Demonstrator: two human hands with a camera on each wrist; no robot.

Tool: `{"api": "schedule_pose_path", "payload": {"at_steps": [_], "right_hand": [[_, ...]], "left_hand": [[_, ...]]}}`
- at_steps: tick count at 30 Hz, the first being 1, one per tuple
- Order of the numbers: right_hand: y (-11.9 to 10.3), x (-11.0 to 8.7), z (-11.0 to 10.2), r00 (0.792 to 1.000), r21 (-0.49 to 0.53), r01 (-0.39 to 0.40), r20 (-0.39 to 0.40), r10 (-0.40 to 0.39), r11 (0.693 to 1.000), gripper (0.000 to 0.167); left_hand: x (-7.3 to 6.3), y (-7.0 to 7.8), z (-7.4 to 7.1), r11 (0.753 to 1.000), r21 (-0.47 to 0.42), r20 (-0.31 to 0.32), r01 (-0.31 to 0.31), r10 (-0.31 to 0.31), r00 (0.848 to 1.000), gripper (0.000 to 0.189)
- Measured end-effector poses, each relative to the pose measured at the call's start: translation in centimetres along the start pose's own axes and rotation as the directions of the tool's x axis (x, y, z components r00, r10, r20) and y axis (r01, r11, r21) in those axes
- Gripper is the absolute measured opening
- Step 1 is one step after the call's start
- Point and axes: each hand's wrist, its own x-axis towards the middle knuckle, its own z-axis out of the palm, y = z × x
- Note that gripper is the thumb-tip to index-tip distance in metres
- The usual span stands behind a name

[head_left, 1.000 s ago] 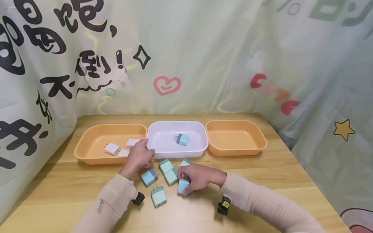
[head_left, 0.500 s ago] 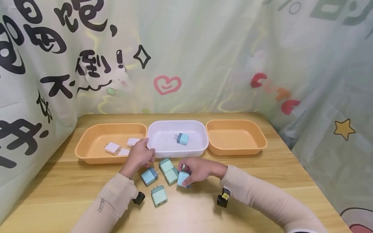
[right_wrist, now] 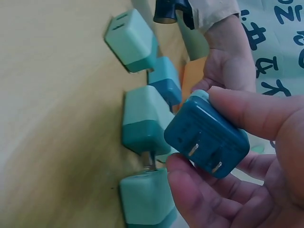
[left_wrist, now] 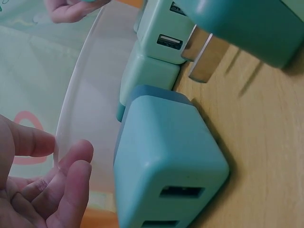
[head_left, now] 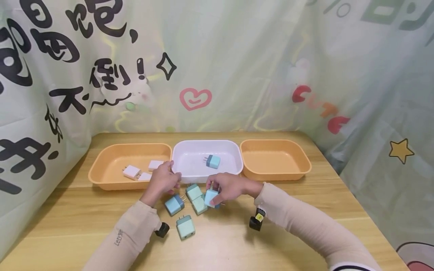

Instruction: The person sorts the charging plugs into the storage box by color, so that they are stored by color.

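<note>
The right hand (head_left: 229, 187) pinched a charger (head_left: 211, 197) above the wooden table (head_left: 237, 248), the left hand (head_left: 164, 178) a white tray (head_left: 191, 165); printed cloth (head_left: 244, 67) hung behind.

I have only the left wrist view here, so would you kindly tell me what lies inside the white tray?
Observer: In the head view, a single blue charger lies in the white tray.
Operator: Thank you; and what is the right hand holding, as just a bit of it shows at my top edge?
Observer: It pinches a second blue charger, whose two metal prongs show in the right wrist view.
</note>
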Motion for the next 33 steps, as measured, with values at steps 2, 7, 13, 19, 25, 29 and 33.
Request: {"api": "schedule_pose_path", "payload": {"at_steps": [2, 7, 13, 19, 25, 29, 33], "right_hand": [[-0.1, 0.1, -0.2, 1.000, 0.004, -0.001, 0.001, 0.001, 1.000, 0.031], [-0.6, 0.5, -0.9, 1.000, -0.038, 0.016, -0.016, -0.016, 0.999, 0.030], [-1.2, 1.0, -1.9, 0.998, -0.088, 0.018, -0.051, -0.022, 0.996, 0.031], [-1.6, 1.6, -2.6, 0.997, -0.097, -0.004, -0.072, -0.003, 0.995, 0.030], [-2.1, 2.5, -3.4, 0.996, -0.080, -0.029, -0.087, 0.022, 0.996, 0.032], [-2.1, 3.3, -3.8, 0.994, -0.025, -0.052, -0.093, 0.050, 0.998, 0.033], [-1.9, 4.3, -4.1, 0.992, 0.070, -0.060, -0.110, 0.067, 0.996, 0.034]], "left_hand": [[0.0, 0.0, 0.0, 1.000, -0.004, 0.002, -0.002, 0.002, 1.000, 0.067], [0.0, 0.0, 0.0, 1.000, -0.007, 0.003, 0.004, -0.004, 1.000, 0.067], [0.0, 0.0, 0.0, 1.000, -0.010, -0.004, 0.003, -0.003, 1.000, 0.067], [0.0, 0.0, 0.1, 1.000, -0.012, -0.004, 0.002, -0.002, 1.000, 0.068], [0.0, -0.1, 0.1, 1.000, -0.015, -0.009, -0.007, 0.007, 1.000, 0.068], [-0.1, 0.0, 0.1, 1.000, -0.013, -0.005, -0.003, 0.003, 1.000, 0.068], [-0.1, 0.0, 0.2, 1.000, -0.008, -0.010, 0.001, -0.001, 1.000, 0.068]]}}
